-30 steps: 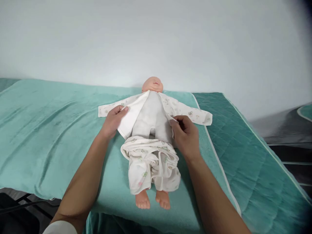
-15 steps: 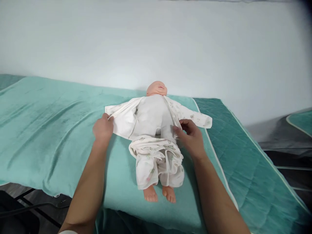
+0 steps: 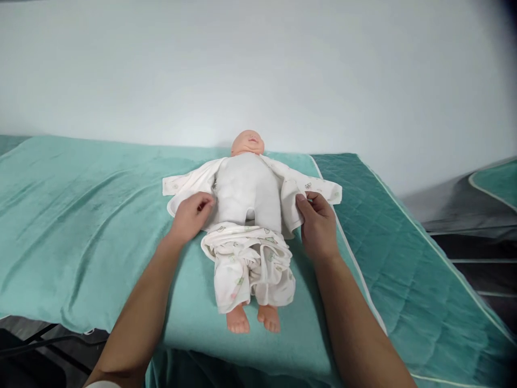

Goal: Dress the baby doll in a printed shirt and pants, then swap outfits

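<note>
Left hand (image 3: 190, 220) moved in close to the doll's (image 3: 248, 186) side since last frame; fingers curled, can't tell if gripping cloth. Right hand (image 3: 320, 229) nearly closed, pinching jacket (image 3: 290, 202) flap out from doll. Doll on its back on green sheet (image 3: 100, 215), pants (image 3: 248, 253) bunched around its legs.

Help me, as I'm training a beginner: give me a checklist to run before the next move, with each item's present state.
1. Doll lying face up on the light green sheet: ok.
2. Jacket open, both front panels spread away from the chest: ok.
3. Right hand holding the jacket's edge, pinched between thumb and fingers: ok.
4. Left hand gripping the other panel: cannot tell; its curled fingers hide any contact.
5. Trousers smooth: not ok, bunched around the legs.
6. Both feet out of the trouser cuffs: ok.
</note>
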### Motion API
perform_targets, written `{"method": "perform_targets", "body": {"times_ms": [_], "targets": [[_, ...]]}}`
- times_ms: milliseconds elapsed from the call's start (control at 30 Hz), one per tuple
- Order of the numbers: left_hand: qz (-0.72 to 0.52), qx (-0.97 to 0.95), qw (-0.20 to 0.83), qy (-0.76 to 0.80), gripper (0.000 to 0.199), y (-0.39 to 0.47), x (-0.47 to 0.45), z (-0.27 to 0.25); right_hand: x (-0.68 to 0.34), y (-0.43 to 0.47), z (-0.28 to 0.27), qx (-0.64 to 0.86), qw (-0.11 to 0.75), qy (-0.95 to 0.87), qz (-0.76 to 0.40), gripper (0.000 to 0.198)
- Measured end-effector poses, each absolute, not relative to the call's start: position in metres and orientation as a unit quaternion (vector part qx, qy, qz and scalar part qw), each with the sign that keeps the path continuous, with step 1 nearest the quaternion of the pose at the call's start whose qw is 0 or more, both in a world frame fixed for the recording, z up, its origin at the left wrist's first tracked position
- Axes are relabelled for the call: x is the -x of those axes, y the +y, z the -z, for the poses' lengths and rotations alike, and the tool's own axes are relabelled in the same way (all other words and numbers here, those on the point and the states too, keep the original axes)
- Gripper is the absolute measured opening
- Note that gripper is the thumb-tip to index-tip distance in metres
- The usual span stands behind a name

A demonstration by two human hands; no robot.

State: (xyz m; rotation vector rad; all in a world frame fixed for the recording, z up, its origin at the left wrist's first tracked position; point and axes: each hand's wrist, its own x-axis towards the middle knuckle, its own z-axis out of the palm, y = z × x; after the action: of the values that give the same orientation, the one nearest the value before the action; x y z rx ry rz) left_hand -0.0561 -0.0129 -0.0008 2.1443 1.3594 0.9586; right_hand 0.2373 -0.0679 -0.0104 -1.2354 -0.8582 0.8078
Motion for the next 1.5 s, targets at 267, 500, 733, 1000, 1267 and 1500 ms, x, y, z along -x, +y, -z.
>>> {"method": "perform_targets", "body": {"times_ms": [267,500,733,1000,1267,1500], "targets": [[-0.237,-0.797,0.292,0.472,0.019,-0.016,0.053,0.000,-0.285,-0.074,0.015,0.639,0.678,-0.308,-0.193,0.029],[-0.284,-0.725,0.426,0.461,0.019,-0.020,0.052,-0.004,-0.327,-0.120,0.035,0.843,0.409,-0.349,0.009,0.027],[-0.283,-0.706,0.525,0.382,0.027,-0.028,0.053,-0.019,-0.258,-0.127,0.027,0.637,0.543,-0.530,-0.136,0.020],[-0.152,-0.805,0.502,0.278,0.029,-0.031,0.056,-0.036,-0.230,-0.125,0.009,0.484,0.482,-0.682,-0.261,0.015],[-0.181,-0.796,0.518,0.257,0.042,-0.034,0.053,-0.036,-0.230,-0.119,-0.009,0.426,0.396,-0.780,-0.233,0.014],[-0.134,-0.813,0.521,0.223,0.021,-0.031,0.058,-0.032,-0.231,-0.102,-0.028,0.460,0.349,-0.771,-0.268,0.020]]}}
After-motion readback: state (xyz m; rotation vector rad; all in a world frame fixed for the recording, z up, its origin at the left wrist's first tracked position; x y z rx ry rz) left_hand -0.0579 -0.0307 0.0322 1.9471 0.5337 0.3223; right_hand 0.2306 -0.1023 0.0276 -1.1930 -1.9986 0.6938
